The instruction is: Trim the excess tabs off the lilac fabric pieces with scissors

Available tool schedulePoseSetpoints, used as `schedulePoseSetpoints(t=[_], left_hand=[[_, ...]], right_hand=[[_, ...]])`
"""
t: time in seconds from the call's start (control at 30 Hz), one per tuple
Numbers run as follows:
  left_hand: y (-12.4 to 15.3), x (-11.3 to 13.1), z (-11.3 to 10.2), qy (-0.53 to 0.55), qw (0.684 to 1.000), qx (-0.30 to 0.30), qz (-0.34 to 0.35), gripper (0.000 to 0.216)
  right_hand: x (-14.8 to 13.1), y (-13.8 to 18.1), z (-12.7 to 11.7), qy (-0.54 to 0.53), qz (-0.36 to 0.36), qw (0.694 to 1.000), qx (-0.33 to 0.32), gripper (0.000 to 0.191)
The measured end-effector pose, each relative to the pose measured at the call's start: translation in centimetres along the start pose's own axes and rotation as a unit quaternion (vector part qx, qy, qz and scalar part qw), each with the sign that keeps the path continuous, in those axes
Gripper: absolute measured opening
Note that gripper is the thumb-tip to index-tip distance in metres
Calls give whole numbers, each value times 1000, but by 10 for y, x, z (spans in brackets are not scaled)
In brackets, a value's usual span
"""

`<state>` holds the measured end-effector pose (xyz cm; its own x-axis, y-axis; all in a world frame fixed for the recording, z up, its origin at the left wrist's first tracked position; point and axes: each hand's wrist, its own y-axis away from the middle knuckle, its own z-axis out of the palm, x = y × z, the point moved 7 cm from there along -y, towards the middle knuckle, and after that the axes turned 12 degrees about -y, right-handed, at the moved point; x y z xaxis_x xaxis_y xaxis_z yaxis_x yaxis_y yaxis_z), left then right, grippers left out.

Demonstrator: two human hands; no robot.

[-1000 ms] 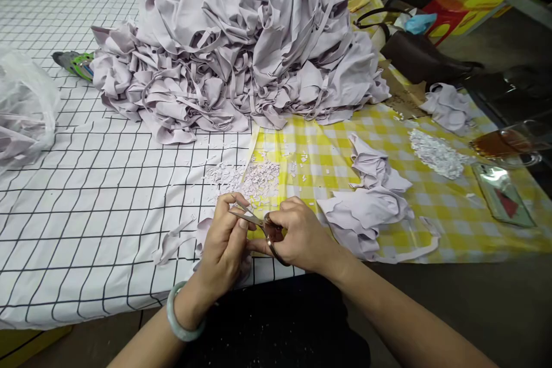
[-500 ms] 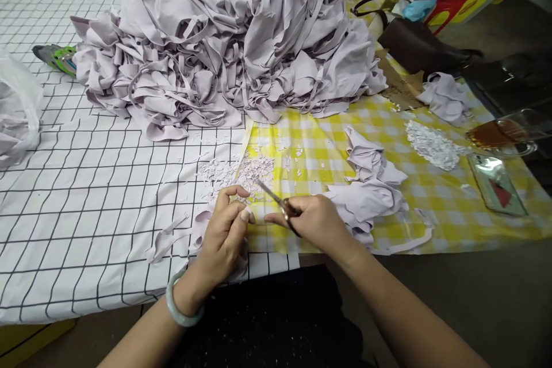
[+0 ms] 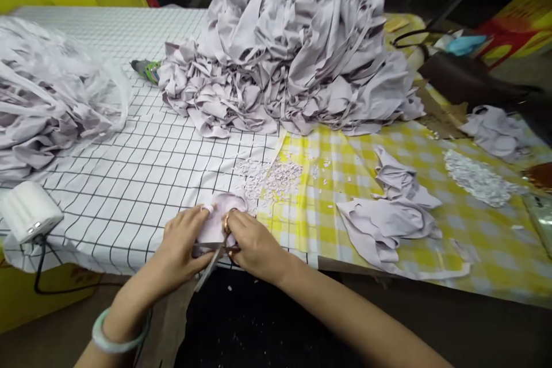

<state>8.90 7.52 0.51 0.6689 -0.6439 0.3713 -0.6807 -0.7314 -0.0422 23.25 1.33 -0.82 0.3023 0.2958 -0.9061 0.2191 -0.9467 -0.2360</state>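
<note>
At the table's front edge, a pale lilac fabric piece [image 3: 221, 207] lies between my hands. My left hand [image 3: 185, 244] grips its left side, thumb below and fingers on top. My right hand [image 3: 254, 244] is closed around the scissors [image 3: 211, 267], whose blades point down and left toward my lap. The right fingers also touch the fabric, but whether they grip it is unclear. Just beyond my hands, small lilac clippings [image 3: 280, 178] are scattered. A large heap of the same fabric [image 3: 297, 52] rises behind them.
A plastic bag of fabric [image 3: 56, 92] stands at left, near a white corded box [image 3: 30, 211]. To the right lie loose fabric pieces [image 3: 388, 221], a pile of white bits [image 3: 478, 178] and a phone [image 3: 541, 215]. A dark bag [image 3: 466, 77] sits at the back right.
The view has swung left. Both hands have come together on the fabric piece at the table edge, and the scissors have turned from pointing up and away to pointing down and left.
</note>
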Motion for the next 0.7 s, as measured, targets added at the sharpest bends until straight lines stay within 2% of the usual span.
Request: schedulePoseSetpoints(t=[0.03, 0.1, 0.17, 0.23, 0.27, 0.33, 0.4, 0.47, 0.53, 0.57, 0.63, 0.67, 0.7], left_hand=[[0, 4, 3, 25, 1000, 6, 12, 53], [-8, 12, -9, 78, 996, 49, 11, 44], [-25, 22, -40, 115, 985, 128, 11, 40], [-58, 36, -76, 128, 967, 217, 32, 37], [-82, 44, -94, 131, 957, 255, 53, 36], [-149, 63, -129, 129, 940, 301, 92, 33], [-229, 75, -163, 145, 925, 337, 103, 28], [-309, 79, -182, 169, 920, 339, 101, 33], [-362, 79, -177, 166, 921, 338, 98, 39], [-373, 78, -166, 165, 919, 347, 90, 39], [-365, 85, -129, 166, 919, 349, 84, 34], [-350, 93, -104, 178, 924, 328, 90, 28], [-331, 105, -74, 209, 932, 277, 105, 19]], right_hand=[[-2, -11, 2, -1, 0, 1000, 11, 24], [-14, -32, -10, -36, -17, 998, 56, 26], [-36, -52, -37, -90, -71, 987, 108, 24], [-59, -73, -75, -122, -139, 971, 154, 20], [-69, -87, -97, -119, -166, 963, 173, 18], [-81, -120, -149, -81, -193, 954, 213, 16], [-86, -160, -211, -19, -176, 949, 260, 14], [-80, -193, -279, 65, -123, 934, 330, 15], [-63, -203, -340, 166, -59, 897, 406, 16], [-50, -198, -362, 200, -22, 883, 424, 18], [-23, -166, -381, 234, 33, 876, 421, 20], [-9, -141, -379, 234, 70, 878, 413, 21], [6, -113, -369, 224, 115, 881, 401, 22]])
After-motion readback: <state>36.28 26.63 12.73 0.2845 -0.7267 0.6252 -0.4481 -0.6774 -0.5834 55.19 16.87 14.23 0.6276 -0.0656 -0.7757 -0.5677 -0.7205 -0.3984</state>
